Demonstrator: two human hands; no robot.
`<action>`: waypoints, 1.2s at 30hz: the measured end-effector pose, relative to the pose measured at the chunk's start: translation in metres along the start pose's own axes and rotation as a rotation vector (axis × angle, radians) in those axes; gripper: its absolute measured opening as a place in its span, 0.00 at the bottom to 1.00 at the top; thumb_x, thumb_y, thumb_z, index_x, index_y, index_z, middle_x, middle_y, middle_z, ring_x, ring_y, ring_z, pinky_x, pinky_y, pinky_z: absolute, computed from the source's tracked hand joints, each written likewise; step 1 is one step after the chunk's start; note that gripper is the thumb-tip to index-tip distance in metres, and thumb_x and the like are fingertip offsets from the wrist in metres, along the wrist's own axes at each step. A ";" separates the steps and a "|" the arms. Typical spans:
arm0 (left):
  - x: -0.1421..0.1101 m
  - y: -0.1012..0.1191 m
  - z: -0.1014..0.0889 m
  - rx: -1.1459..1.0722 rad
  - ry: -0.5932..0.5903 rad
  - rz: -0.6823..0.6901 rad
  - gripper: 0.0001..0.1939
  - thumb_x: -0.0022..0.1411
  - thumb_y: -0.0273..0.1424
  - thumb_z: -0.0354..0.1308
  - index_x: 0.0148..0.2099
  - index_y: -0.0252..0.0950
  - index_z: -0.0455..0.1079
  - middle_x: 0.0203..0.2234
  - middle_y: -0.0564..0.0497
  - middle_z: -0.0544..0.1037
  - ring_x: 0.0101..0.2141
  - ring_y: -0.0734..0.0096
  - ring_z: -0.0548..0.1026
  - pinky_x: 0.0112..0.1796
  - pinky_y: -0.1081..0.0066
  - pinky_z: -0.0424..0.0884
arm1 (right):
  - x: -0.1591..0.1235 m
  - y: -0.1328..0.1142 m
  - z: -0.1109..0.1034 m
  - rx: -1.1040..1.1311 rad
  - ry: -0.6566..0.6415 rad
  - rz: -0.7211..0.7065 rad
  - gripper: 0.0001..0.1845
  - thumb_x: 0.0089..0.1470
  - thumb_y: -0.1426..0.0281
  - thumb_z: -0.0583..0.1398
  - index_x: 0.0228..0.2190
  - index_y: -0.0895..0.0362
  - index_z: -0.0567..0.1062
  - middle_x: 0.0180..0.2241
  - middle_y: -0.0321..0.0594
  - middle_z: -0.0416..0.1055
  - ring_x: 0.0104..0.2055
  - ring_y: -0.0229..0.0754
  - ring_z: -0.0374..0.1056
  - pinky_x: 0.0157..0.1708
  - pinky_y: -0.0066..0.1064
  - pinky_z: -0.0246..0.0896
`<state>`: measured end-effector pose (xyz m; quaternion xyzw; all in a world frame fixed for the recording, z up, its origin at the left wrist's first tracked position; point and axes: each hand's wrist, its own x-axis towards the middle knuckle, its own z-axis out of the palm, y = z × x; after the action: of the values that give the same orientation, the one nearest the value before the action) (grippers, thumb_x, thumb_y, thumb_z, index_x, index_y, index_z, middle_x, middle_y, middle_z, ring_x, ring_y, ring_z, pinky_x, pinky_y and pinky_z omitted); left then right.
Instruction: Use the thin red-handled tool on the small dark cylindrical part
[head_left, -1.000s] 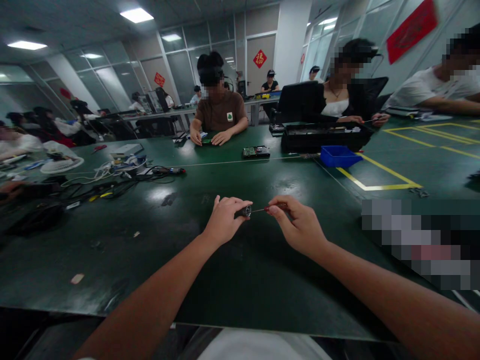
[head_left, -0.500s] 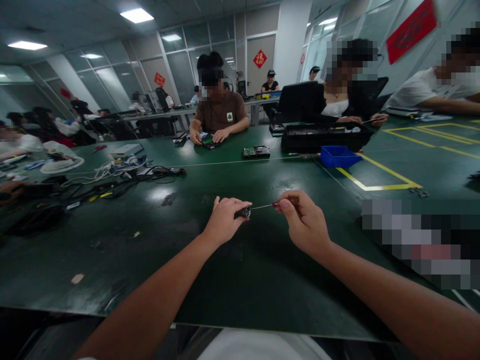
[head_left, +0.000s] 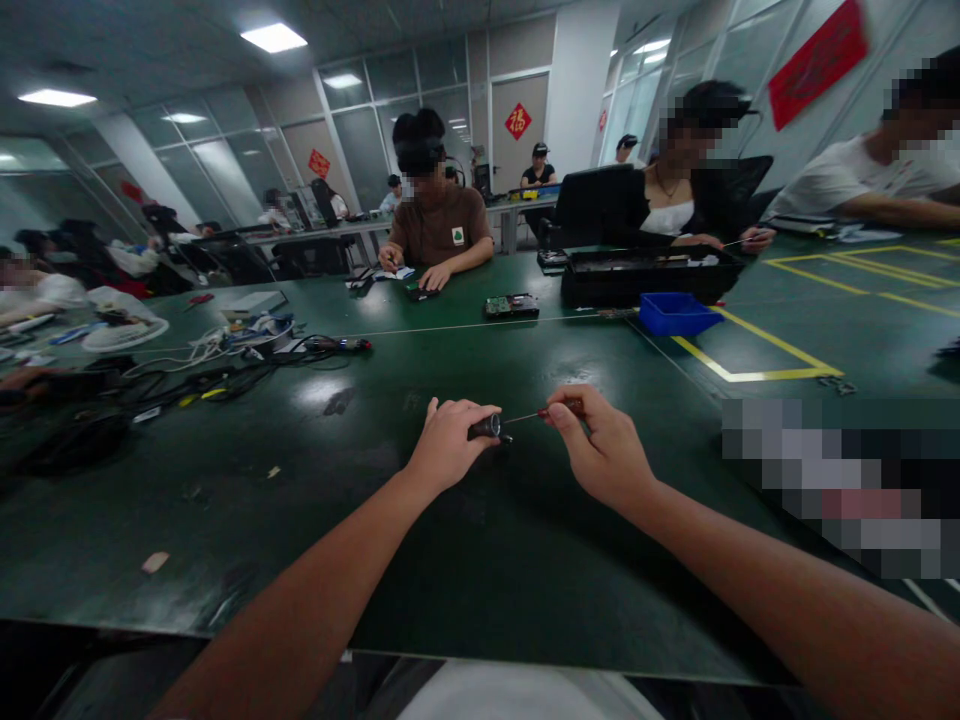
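Observation:
My left hand [head_left: 448,440] is closed round a short black cylinder [head_left: 482,427] that looks like a flashlight body, its silvery round rim facing right. My right hand [head_left: 596,440] pinches the red handle of a thin screwdriver [head_left: 523,417]. Its shaft runs left, and the tip is at the cylinder's rim; whether it is inside or just in front, I cannot tell. Just under the rim shows a small dark piece [head_left: 507,439], too small to name. Both hands are over the green table [head_left: 480,560].
Cables [head_left: 247,365] and tools clutter the left side. Across the table lie a hard drive [head_left: 511,305], a blue bin [head_left: 677,314] and a long black tray [head_left: 649,277]. A co-worker in brown [head_left: 442,225] sits opposite. A blurred-out patch [head_left: 840,480] covers things at right.
My right hand and the screwdriver have shifted slightly left, toward the cylinder. A small dark piece now shows below its rim. The co-worker opposite has raised one hand from the board.

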<state>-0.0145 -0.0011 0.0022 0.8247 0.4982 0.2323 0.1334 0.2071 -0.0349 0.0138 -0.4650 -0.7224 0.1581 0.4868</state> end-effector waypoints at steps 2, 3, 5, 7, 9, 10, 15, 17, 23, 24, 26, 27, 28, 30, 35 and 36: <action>0.001 0.001 0.000 -0.041 0.014 -0.013 0.19 0.61 0.34 0.64 0.54 0.44 0.72 0.47 0.49 0.77 0.50 0.56 0.72 0.59 0.46 0.57 | 0.000 0.000 0.000 0.000 0.010 0.004 0.08 0.65 0.62 0.53 0.39 0.52 0.70 0.34 0.41 0.76 0.37 0.47 0.75 0.38 0.40 0.68; 0.001 0.001 0.000 -0.080 0.031 -0.025 0.18 0.61 0.33 0.64 0.54 0.43 0.72 0.47 0.48 0.77 0.49 0.57 0.73 0.57 0.50 0.62 | 0.000 0.001 0.000 0.006 0.020 0.008 0.09 0.65 0.62 0.53 0.39 0.52 0.70 0.34 0.41 0.76 0.38 0.47 0.75 0.38 0.40 0.68; 0.002 0.000 0.000 -0.181 0.079 -0.065 0.18 0.61 0.33 0.63 0.53 0.40 0.71 0.46 0.47 0.77 0.47 0.59 0.74 0.52 0.57 0.68 | 0.000 0.002 -0.001 0.025 0.047 0.021 0.09 0.65 0.61 0.54 0.40 0.52 0.70 0.35 0.41 0.76 0.38 0.47 0.75 0.39 0.41 0.68; 0.002 -0.002 0.000 -0.302 0.126 -0.115 0.17 0.64 0.33 0.60 0.55 0.40 0.68 0.47 0.47 0.77 0.47 0.61 0.74 0.50 0.60 0.69 | 0.000 0.003 -0.003 0.044 0.073 0.031 0.10 0.65 0.61 0.54 0.41 0.52 0.70 0.35 0.41 0.76 0.38 0.48 0.75 0.39 0.42 0.68; 0.002 -0.003 -0.001 -0.411 0.143 -0.150 0.18 0.66 0.33 0.55 0.57 0.40 0.65 0.48 0.47 0.76 0.48 0.63 0.74 0.50 0.61 0.69 | 0.001 0.002 -0.004 0.048 0.089 0.034 0.10 0.65 0.61 0.54 0.42 0.52 0.70 0.36 0.41 0.76 0.38 0.48 0.75 0.39 0.42 0.68; 0.002 -0.003 -0.002 -0.447 0.139 -0.160 0.18 0.67 0.33 0.54 0.58 0.40 0.63 0.47 0.47 0.76 0.47 0.63 0.74 0.49 0.62 0.69 | 0.001 0.001 -0.005 0.047 0.094 0.031 0.10 0.65 0.61 0.54 0.42 0.52 0.70 0.36 0.41 0.76 0.38 0.47 0.75 0.38 0.41 0.68; -0.003 0.011 -0.007 -0.325 0.002 -0.141 0.14 0.64 0.41 0.57 0.47 0.40 0.68 0.36 0.52 0.75 0.36 0.66 0.74 0.38 0.65 0.70 | 0.001 -0.002 -0.008 0.027 0.095 0.011 0.09 0.66 0.61 0.54 0.42 0.52 0.70 0.35 0.41 0.76 0.37 0.47 0.75 0.38 0.41 0.68; -0.005 0.019 -0.005 -0.213 -0.071 -0.092 0.12 0.63 0.42 0.59 0.43 0.40 0.70 0.35 0.52 0.76 0.35 0.65 0.74 0.36 0.66 0.69 | 0.001 -0.001 -0.008 0.033 0.091 0.010 0.09 0.66 0.61 0.53 0.42 0.52 0.70 0.36 0.41 0.76 0.38 0.48 0.75 0.39 0.42 0.68; -0.004 0.029 0.010 0.116 -0.205 0.080 0.18 0.68 0.42 0.52 0.55 0.43 0.72 0.42 0.48 0.77 0.41 0.59 0.75 0.39 0.63 0.70 | 0.001 0.001 -0.007 0.034 0.086 0.017 0.10 0.66 0.61 0.53 0.42 0.52 0.70 0.36 0.42 0.75 0.38 0.47 0.75 0.40 0.42 0.68; -0.003 0.029 0.012 0.160 -0.227 0.085 0.20 0.68 0.44 0.51 0.56 0.43 0.71 0.43 0.47 0.77 0.41 0.57 0.76 0.38 0.62 0.71 | 0.001 0.001 -0.007 0.029 0.081 0.017 0.10 0.66 0.61 0.53 0.42 0.52 0.70 0.36 0.42 0.75 0.38 0.47 0.75 0.40 0.42 0.68; -0.002 0.029 0.015 0.214 -0.264 0.092 0.20 0.67 0.45 0.52 0.55 0.42 0.72 0.42 0.46 0.77 0.41 0.55 0.76 0.36 0.62 0.71 | 0.001 0.002 -0.006 0.024 0.073 0.009 0.10 0.67 0.61 0.53 0.42 0.52 0.70 0.36 0.42 0.75 0.38 0.47 0.75 0.39 0.41 0.68; -0.001 0.029 0.015 0.220 -0.273 0.090 0.19 0.67 0.44 0.53 0.53 0.42 0.73 0.42 0.46 0.77 0.40 0.55 0.76 0.36 0.62 0.70 | 0.001 0.002 -0.006 0.024 0.070 0.003 0.10 0.67 0.61 0.53 0.42 0.52 0.70 0.36 0.42 0.75 0.38 0.47 0.75 0.39 0.41 0.68; -0.001 0.029 0.016 0.208 -0.274 0.085 0.17 0.66 0.43 0.53 0.51 0.41 0.73 0.41 0.46 0.77 0.40 0.56 0.76 0.36 0.63 0.70 | 0.001 0.003 -0.006 0.026 0.071 -0.002 0.10 0.67 0.61 0.53 0.42 0.52 0.70 0.36 0.42 0.75 0.38 0.46 0.75 0.39 0.41 0.68; -0.001 0.029 0.015 0.126 -0.243 0.056 0.14 0.66 0.41 0.55 0.48 0.40 0.73 0.39 0.48 0.77 0.38 0.59 0.75 0.36 0.64 0.69 | 0.001 0.004 -0.006 0.040 0.080 -0.011 0.10 0.67 0.61 0.53 0.43 0.53 0.70 0.36 0.41 0.75 0.38 0.46 0.75 0.39 0.41 0.69; -0.003 0.026 0.003 -0.245 0.008 -0.088 0.11 0.64 0.40 0.56 0.44 0.39 0.71 0.35 0.50 0.77 0.35 0.65 0.74 0.35 0.66 0.67 | 0.001 0.005 -0.006 0.065 0.090 -0.009 0.10 0.67 0.62 0.53 0.43 0.53 0.70 0.36 0.41 0.75 0.37 0.45 0.75 0.39 0.41 0.69; -0.002 0.024 -0.001 -0.313 0.077 -0.121 0.11 0.63 0.39 0.56 0.43 0.38 0.71 0.34 0.50 0.76 0.34 0.66 0.73 0.35 0.67 0.67 | 0.001 0.004 -0.007 0.062 0.085 -0.008 0.10 0.67 0.62 0.53 0.43 0.53 0.70 0.36 0.41 0.75 0.38 0.45 0.75 0.39 0.41 0.69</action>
<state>0.0020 -0.0142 0.0136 0.7526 0.5094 0.3301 0.2550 0.2149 -0.0335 0.0144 -0.4531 -0.6976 0.1586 0.5318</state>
